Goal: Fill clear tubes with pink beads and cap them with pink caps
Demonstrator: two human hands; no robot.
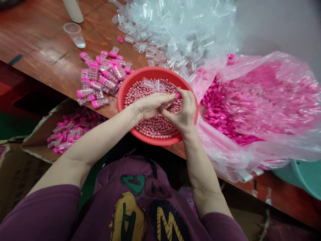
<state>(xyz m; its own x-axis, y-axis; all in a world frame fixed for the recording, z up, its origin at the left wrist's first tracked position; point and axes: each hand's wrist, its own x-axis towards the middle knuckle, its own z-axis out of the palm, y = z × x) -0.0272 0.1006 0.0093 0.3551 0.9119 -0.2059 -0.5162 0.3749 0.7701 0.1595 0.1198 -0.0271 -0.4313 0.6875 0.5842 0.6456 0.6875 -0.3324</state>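
Note:
A red bowl (pixel 157 140) full of small pink beads (pixel 156 126) sits at the table's front edge. Above its right half, my left hand (pixel 152 104) and my right hand (pixel 185 108) meet around a small clear bottle (pixel 169 104) with a pink cap (pixel 178 96). The left thumb presses at the cap, while the right thumb and fingers close round the bottle and cap from the other side. Whatever the bottle contains is partly hidden by the fingers. Two or so empty clear bottles (pixel 154 84) lie on the beads near the back of the bowl.
Capped bead-filled bottles (pixel 105 75) are heaped left of the bowl; more fill a cardboard box (pixel 37 142) below. Clear bottles (pixel 175 30) pile up behind. Right of the bowl lies a plastic bag (pixel 271 100) of pink caps (pixel 218 110). A clear cup (pixel 75 34) stands back left.

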